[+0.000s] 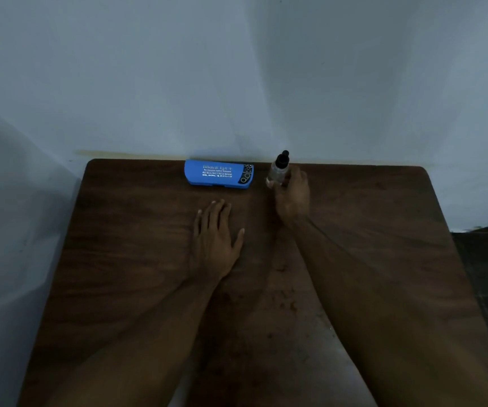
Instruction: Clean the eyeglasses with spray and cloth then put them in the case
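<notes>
A blue glasses case (218, 173) with white print lies closed at the far edge of the dark wooden table (119, 245), against the wall. Just right of it stands a small clear spray bottle (278, 171) with a black nozzle, upright. My right hand (292, 198) is wrapped around the bottle's lower part. My left hand (216, 239) lies flat on the table, palm down, fingers apart, holding nothing, a little in front of the case. No eyeglasses and no cloth are in view.
A pale wall (236, 83) rises directly behind the table's far edge. Dark floor (486, 274) shows past the table's right edge. The scene is dim.
</notes>
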